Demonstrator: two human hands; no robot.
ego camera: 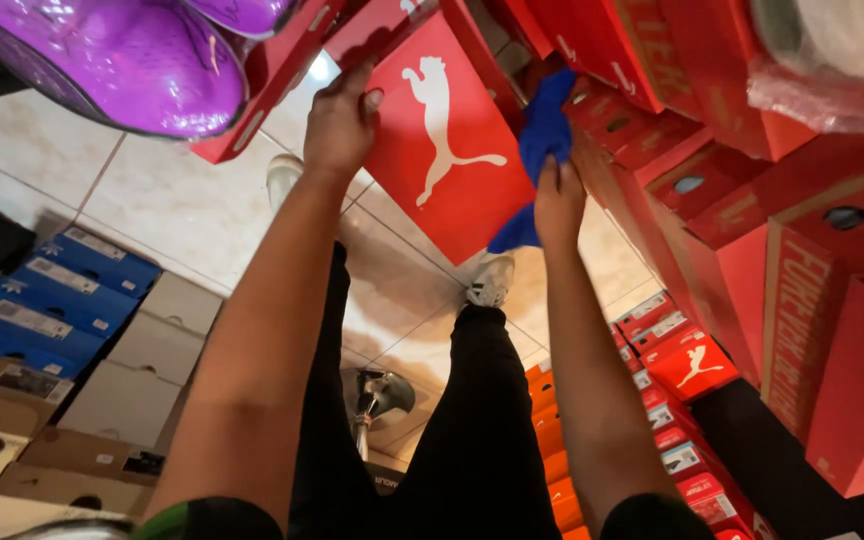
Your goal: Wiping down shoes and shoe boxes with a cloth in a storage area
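My left hand (340,122) grips the upper left edge of a red shoe box (442,160) with a white leaping-cat logo, held out in front of me. My right hand (558,200) holds a blue cloth (542,140) against the box's right side. Below, my legs in black trousers and white shoes (490,280) stand on the pale tiled floor (182,210).
Stacked red shoe boxes (752,250) fill the right side. A purple shiny shoe (122,60) sits on an open red lid at top left. Blue boxes (52,300) and tan cardboard boxes (142,370) stack at lower left. A metal stool base (377,400) stands between my legs.
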